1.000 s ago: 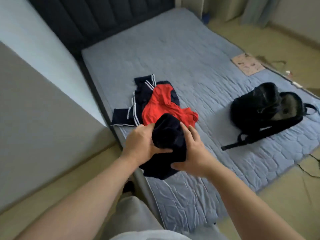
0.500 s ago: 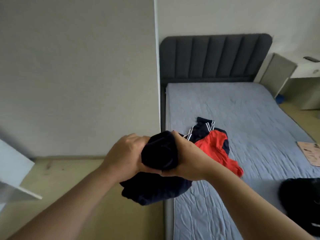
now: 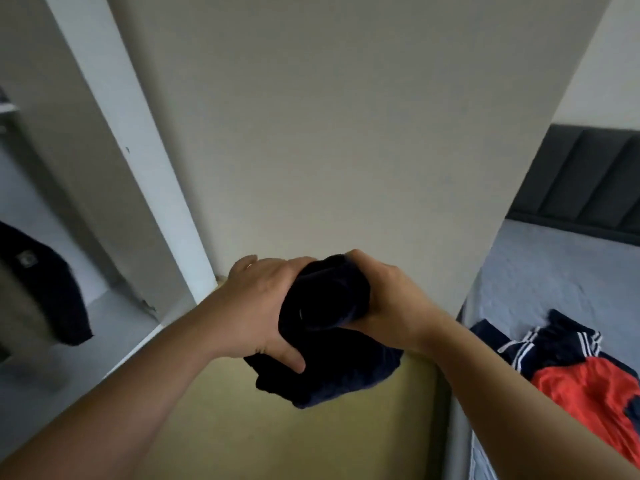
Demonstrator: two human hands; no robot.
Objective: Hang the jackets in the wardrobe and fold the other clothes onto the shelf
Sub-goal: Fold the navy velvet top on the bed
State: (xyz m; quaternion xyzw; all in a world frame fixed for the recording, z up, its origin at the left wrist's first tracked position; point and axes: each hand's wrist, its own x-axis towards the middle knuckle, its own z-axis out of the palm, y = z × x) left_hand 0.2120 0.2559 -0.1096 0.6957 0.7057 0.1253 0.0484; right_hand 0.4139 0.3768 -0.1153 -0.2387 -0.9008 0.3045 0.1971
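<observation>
Dark navy folded garment (image 3: 325, 306) is held between both hands: left hand (image 3: 256, 306) and right hand (image 3: 391, 299) fingers curl around it, grasping firmly.

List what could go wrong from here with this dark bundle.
The navy garment is only half bundled: a loose part hangs below the left hand and right hand, so the fold may come undone before it is put away. The white wardrobe panel stands close on the left; the hanging fabric could catch its edge.
</observation>
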